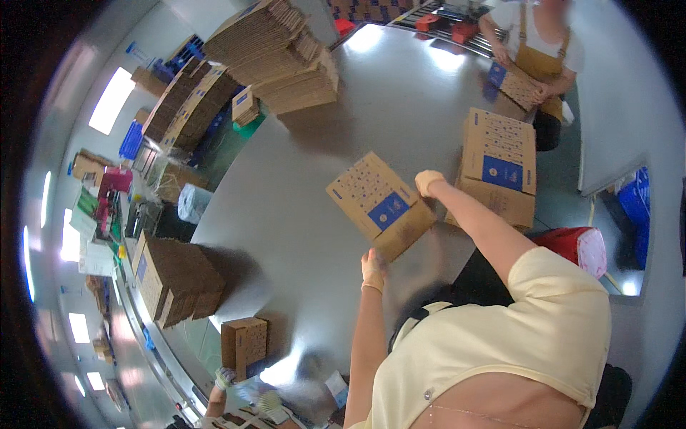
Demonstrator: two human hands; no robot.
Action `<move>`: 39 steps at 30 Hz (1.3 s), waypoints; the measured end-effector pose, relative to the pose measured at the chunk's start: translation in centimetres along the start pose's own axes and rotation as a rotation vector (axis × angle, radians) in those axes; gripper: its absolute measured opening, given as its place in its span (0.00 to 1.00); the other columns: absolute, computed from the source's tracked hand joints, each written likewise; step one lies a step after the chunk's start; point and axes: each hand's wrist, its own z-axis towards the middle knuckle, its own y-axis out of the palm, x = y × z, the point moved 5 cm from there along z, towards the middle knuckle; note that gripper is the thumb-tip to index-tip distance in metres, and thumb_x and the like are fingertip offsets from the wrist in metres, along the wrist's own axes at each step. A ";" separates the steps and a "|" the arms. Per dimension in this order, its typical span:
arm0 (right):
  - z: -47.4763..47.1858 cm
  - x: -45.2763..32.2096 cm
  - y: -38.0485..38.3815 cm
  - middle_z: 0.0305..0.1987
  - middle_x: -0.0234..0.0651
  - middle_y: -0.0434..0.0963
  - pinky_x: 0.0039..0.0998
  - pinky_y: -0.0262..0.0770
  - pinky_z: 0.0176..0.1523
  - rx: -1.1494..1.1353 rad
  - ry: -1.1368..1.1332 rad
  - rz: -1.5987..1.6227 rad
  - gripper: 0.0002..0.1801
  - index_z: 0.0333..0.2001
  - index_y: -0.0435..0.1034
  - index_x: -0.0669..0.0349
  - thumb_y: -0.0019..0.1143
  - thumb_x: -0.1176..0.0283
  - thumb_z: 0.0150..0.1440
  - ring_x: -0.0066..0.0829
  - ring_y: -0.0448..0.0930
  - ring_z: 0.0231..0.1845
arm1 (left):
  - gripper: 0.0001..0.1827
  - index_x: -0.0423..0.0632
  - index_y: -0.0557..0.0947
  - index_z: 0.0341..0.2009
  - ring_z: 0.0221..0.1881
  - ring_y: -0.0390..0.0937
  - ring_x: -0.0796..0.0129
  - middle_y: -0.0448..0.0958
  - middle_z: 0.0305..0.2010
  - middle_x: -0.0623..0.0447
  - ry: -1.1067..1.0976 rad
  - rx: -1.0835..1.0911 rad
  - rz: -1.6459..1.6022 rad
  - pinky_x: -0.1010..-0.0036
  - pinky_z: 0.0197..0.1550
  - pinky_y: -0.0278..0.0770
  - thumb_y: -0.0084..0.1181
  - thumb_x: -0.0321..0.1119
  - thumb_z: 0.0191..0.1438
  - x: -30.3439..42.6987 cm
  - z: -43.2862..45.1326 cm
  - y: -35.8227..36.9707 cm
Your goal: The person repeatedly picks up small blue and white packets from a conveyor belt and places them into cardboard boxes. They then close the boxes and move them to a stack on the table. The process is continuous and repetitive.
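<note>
A closed cardboard carton (374, 197) with blue print is in front of me at the table, turned at an angle. My left hand (373, 272), in a thin pale glove, holds its near left corner. At the right end of the same carton is my right hand (429, 183), also gloved, with its fingers curled against the edge. The fingertips of both hands are partly hidden. Just right of my right hand, a larger printed carton (504, 147) rests on another brown carton (496, 202).
The grey table (300, 214) bears tall stacks of flattened cartons (284, 64), a further stack (182, 284) and a small carton (249, 340) beside a gloved co-worker's hand (224, 378). Across, a person in an apron (536, 59) holds a carton (512, 83) near a roller conveyor (418, 19).
</note>
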 end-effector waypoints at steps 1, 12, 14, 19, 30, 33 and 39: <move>-0.7 -1.8 1.0 0.43 0.48 0.80 0.40 0.76 0.50 0.126 -0.001 -0.063 0.15 0.39 0.77 0.64 0.60 0.66 0.51 0.40 0.79 0.50 | 0.22 0.45 0.68 0.49 0.36 0.71 0.64 0.72 0.39 0.50 0.077 0.066 -0.005 0.63 0.37 0.74 0.54 0.44 0.56 1.1 -1.8 -0.3; -9.4 -10.6 9.3 0.57 0.42 0.69 0.40 0.71 0.57 0.029 0.348 0.417 0.34 0.56 0.66 0.59 0.64 0.58 0.47 0.42 0.71 0.58 | 0.23 0.33 0.72 0.49 0.54 0.70 0.53 0.72 0.53 0.42 0.242 0.213 0.522 0.61 0.53 0.72 0.59 0.27 0.47 3.8 -1.0 -5.4; -10.6 -11.1 9.8 0.60 0.41 0.64 0.40 0.68 0.60 0.012 0.348 0.592 0.37 0.59 0.62 0.57 0.64 0.58 0.47 0.41 0.66 0.61 | 0.21 0.35 0.74 0.49 0.53 0.71 0.51 0.73 0.51 0.41 0.057 0.060 0.117 0.55 0.53 0.72 0.57 0.27 0.49 2.2 -1.3 -6.9; -11.2 -13.6 8.5 0.62 0.41 0.61 0.40 0.60 0.65 0.210 0.031 0.613 0.37 0.59 0.61 0.54 0.65 0.57 0.46 0.43 0.60 0.63 | 0.20 0.42 0.73 0.51 0.49 0.74 0.45 0.75 0.50 0.42 -0.069 -0.142 -0.463 0.47 0.51 0.71 0.53 0.38 0.55 -2.9 0.9 -9.7; -21.0 -23.1 1.9 0.45 0.48 0.77 0.39 0.71 0.52 -0.154 -0.884 0.689 0.32 0.51 0.66 0.62 0.61 0.52 0.49 0.46 0.76 0.47 | 0.37 0.59 0.67 0.62 0.61 0.64 0.44 0.65 0.64 0.50 0.031 -0.085 -0.768 0.37 0.60 0.52 0.28 0.69 0.58 -3.3 -8.4 -10.2; -22.8 -22.8 4.1 0.45 0.49 0.77 0.37 0.73 0.51 -0.346 -0.870 0.589 0.31 0.51 0.68 0.62 0.57 0.51 0.52 0.46 0.77 0.46 | 0.36 0.58 0.70 0.59 0.59 0.65 0.53 0.67 0.62 0.54 0.048 0.004 -0.361 0.43 0.56 0.55 0.32 0.68 0.58 -2.1 -12.6 -12.0; -26.3 -23.5 5.2 0.52 0.37 0.74 0.38 0.60 0.65 -0.045 -1.300 -0.122 0.28 0.54 0.69 0.52 0.57 0.53 0.52 0.37 0.70 0.58 | 0.31 0.49 0.59 0.65 0.51 0.67 0.64 0.70 0.53 0.53 0.490 0.762 -0.373 0.67 0.54 0.65 0.41 0.51 0.63 -5.3 -16.1 -23.1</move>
